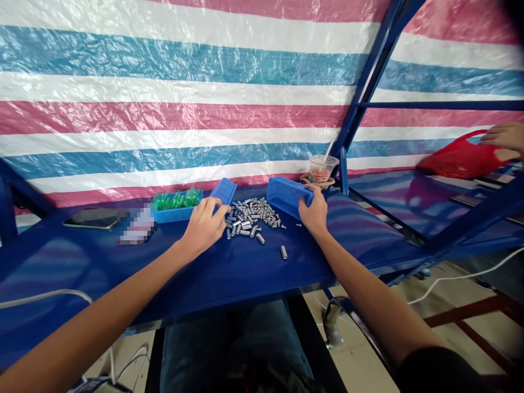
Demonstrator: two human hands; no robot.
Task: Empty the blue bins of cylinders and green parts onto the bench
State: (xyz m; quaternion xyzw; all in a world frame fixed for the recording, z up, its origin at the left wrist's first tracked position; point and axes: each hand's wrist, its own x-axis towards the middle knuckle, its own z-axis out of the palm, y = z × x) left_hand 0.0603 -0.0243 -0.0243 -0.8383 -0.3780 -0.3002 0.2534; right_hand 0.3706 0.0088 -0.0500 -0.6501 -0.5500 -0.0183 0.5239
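1. Blue plastic everywhere: a blue tabletop (245, 267) with a pile of small metal cylinders (251, 215) in the middle, well toward the far side, and a couple of strays lying nearer.
2. Left hand (204, 224) sits just left of the pile, fingers curled down on the tabletop at the pile's edge. Its fingertips are right by a small blue tray (224, 192) that leans tilted behind it. Can't tell whether the grip is actually pinching a cylinder or just resting (the knuckles hide the fingertips).
3. Right hand (313, 210) is on the right of the pile, grip wrapped around the near end of a blue box (286, 196), fingers pressed over its top edge. The box lies tipped, touching the far-right edge of the pile.
4. Left of the small tray there's a blue bin of green parts (177, 203), then something blurred out, then a dark phone (92, 219) lying flat.
5. Far behind the box stands a clear drink cup (322, 168) with a straw.
6. Far right: a red bag (460, 158) with somebody else's hand (505, 136) on it.
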